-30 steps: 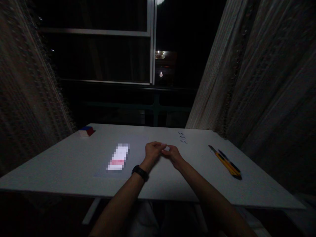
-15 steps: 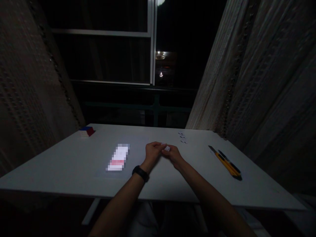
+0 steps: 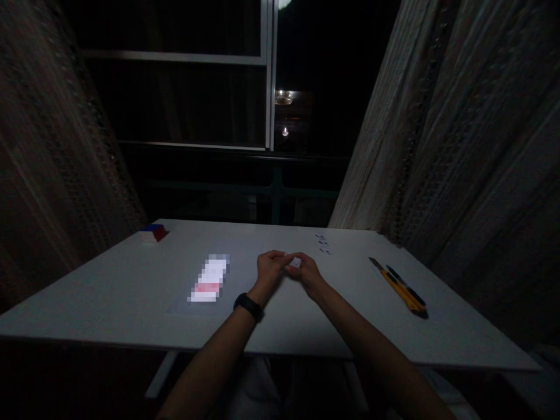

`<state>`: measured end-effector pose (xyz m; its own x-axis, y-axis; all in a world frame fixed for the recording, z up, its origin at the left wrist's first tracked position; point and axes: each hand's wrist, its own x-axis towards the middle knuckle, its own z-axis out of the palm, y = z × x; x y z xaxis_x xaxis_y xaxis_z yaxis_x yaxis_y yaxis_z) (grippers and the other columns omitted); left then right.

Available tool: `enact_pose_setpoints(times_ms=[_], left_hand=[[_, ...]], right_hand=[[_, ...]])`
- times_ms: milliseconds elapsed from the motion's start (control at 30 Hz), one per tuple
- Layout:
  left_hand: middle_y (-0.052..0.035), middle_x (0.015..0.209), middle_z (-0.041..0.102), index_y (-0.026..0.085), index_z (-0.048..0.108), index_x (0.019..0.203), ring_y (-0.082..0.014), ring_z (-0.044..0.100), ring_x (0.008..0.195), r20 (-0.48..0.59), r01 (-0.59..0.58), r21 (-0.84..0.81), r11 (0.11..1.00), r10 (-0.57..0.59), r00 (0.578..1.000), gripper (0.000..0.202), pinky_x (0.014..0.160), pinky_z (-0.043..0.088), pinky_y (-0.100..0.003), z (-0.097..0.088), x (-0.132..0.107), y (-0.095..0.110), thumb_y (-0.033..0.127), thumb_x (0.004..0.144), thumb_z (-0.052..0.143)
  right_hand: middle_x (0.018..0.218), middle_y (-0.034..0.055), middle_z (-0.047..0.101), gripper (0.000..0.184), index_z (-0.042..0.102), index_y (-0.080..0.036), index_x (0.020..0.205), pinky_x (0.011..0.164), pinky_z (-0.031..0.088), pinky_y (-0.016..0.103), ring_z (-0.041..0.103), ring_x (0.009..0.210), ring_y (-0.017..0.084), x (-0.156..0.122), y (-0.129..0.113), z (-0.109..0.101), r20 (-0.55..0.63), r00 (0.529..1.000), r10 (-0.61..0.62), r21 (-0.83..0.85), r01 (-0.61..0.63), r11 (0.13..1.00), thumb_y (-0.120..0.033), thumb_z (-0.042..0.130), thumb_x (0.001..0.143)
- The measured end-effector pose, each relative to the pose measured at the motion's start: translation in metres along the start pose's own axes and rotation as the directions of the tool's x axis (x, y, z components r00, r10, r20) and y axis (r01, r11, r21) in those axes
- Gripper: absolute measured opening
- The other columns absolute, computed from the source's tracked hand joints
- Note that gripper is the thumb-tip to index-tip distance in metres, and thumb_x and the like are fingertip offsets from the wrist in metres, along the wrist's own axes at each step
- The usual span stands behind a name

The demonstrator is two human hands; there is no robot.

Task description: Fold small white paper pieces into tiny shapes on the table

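From where I stood in the dim room, both hands met over the middle of the white surface [image 3: 109, 291], their fingertips almost together. The right hand [image 3: 310, 274] had its thumb and fingers pinched on a small white piece [image 3: 296, 262] with faint dark marks, and the left hand [image 3: 272, 265] gripped it from the other side, a dark band [image 3: 248, 306] around that wrist. Just beyond, a little to the right, a short column of dark marks [image 3: 324, 244] showed, too small for me to make out. Farther right, a yellow cutter [image 3: 400, 291] lay with its blade out, a dark pen [image 3: 406, 284] just beside it. To the left a bright, blurred-out rectangle [image 3: 210, 278] glowed, and near the far left corner sat a red, white and blue block [image 3: 153, 233].
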<state>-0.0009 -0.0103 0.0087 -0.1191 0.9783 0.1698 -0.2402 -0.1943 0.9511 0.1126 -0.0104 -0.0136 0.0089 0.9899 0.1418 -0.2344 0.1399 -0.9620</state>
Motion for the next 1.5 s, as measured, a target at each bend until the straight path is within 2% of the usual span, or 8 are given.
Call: enact_pose_setpoints(times_ms=[233, 400, 567, 933, 1100, 1200, 1300, 1500], left_hand=[[-0.002, 0.052, 0.059, 0.01, 0.063, 0.057, -0.011, 0.053, 0.048, 0.035, 0.019, -0.019, 1.0, -0.019, 0.999, 0.03, 0.047, 0.038, -0.021, 0.001, -0.002, 0.002, 0.029, 0.042, 0.081], [-0.0036, 0.054, 0.061, 0.009, 0.064, 0.059, -0.0118, 0.054, 0.049, 0.068, 0.078, 0.014, 0.997, -0.078, 0.995, 0.035, 0.047, 0.038, -0.021, 0.0, -0.002, 0.002, 0.03, 0.038, 0.083], [-0.0022, 0.051, 0.059, 0.01, 0.062, 0.055, -0.0107, 0.052, 0.047, 0.041, 0.036, 0.026, 0.999, -0.037, 0.998, 0.034, 0.045, 0.037, -0.021, -0.001, 0.001, -0.001, 0.033, 0.039, 0.082], [-0.002, 0.051, 0.058, 0.009, 0.063, 0.058, -0.0096, 0.05, 0.046, 0.054, 0.034, 0.089, 0.995, -0.039, 0.998, 0.035, 0.044, 0.035, -0.02, -0.001, 0.003, -0.01, 0.032, 0.04, 0.082], [-0.0038, 0.053, 0.06, 0.009, 0.064, 0.059, -0.0114, 0.053, 0.047, 0.132, 0.089, 0.034, 0.995, -0.093, 0.987, 0.033, 0.046, 0.039, -0.022, 0.0, 0.002, -0.006, 0.031, 0.041, 0.082], [-0.0062, 0.058, 0.064, 0.008, 0.066, 0.062, -0.0133, 0.057, 0.052, 0.141, 0.098, 0.019, 0.995, -0.1, 0.985, 0.032, 0.049, 0.041, -0.022, -0.003, 0.004, -0.005, 0.029, 0.043, 0.081], [-0.006, 0.062, 0.065, 0.009, 0.067, 0.065, -0.0131, 0.058, 0.055, 0.062, 0.02, 0.017, 1.0, -0.021, 0.998, 0.029, 0.052, 0.043, -0.022, -0.008, 0.008, -0.009, 0.029, 0.048, 0.079], [-0.0065, 0.064, 0.065, 0.007, 0.068, 0.084, -0.0121, 0.057, 0.05, 0.091, 0.024, -0.004, 1.0, -0.023, 0.996, 0.04, 0.048, 0.044, -0.023, -0.01, 0.011, -0.017, 0.034, 0.055, 0.076]], right_hand=[[0.058, -0.0076, 0.053, 0.048, 0.052, -0.021, 0.078, 0.047, 0.037, 0.02, 0.048, 0.048, 0.008, 0.003, 0.004, -0.003, -0.056, 0.998, 0.03, 0.01, -0.029, 1.0, -0.018, 0.077, 0.037], [0.059, -0.0061, 0.058, 0.05, 0.05, -0.021, 0.081, 0.047, 0.038, 0.021, 0.051, 0.048, 0.01, 0.002, 0.0, -0.005, -0.007, 0.999, 0.032, 0.039, -0.032, 0.999, -0.019, 0.077, 0.039], [0.059, -0.0051, 0.06, 0.054, 0.051, -0.021, 0.086, 0.05, 0.04, 0.023, 0.053, 0.051, 0.012, -0.002, -0.004, -0.004, 0.011, 1.0, 0.016, 0.021, -0.016, 1.0, -0.024, 0.079, 0.04], [0.054, -0.0069, 0.055, 0.051, 0.054, -0.02, 0.082, 0.045, 0.038, 0.023, 0.049, 0.044, 0.01, 0.002, 0.001, -0.004, -0.11, 0.991, 0.075, -0.033, -0.079, 0.996, -0.012, 0.073, 0.035], [0.056, -0.006, 0.058, 0.052, 0.052, -0.02, 0.081, 0.048, 0.041, 0.023, 0.053, 0.048, 0.011, 0.004, 0.004, -0.005, -0.123, 0.987, 0.1, 0.052, -0.095, 0.994, -0.012, 0.073, 0.035], [0.064, -0.0047, 0.061, 0.054, 0.053, -0.021, 0.084, 0.053, 0.043, 0.024, 0.056, 0.055, 0.012, 0.001, 0.0, -0.005, -0.043, 0.994, 0.097, 0.054, -0.095, 0.994, -0.015, 0.076, 0.035], [0.067, -0.003, 0.063, 0.055, 0.056, -0.021, 0.09, 0.054, 0.043, 0.025, 0.057, 0.059, 0.013, 0.0, -0.01, -0.007, 0.121, 0.985, 0.119, -0.022, -0.117, 0.993, -0.022, 0.079, 0.04], [0.049, -0.0004, 0.057, 0.031, 0.063, -0.014, 0.059, 0.048, 0.035, 0.024, 0.049, 0.047, 0.011, 0.01, -0.011, -0.02, 0.032, 0.996, -0.087, -0.242, 0.092, 0.966, -0.043, 0.073, 0.053]])
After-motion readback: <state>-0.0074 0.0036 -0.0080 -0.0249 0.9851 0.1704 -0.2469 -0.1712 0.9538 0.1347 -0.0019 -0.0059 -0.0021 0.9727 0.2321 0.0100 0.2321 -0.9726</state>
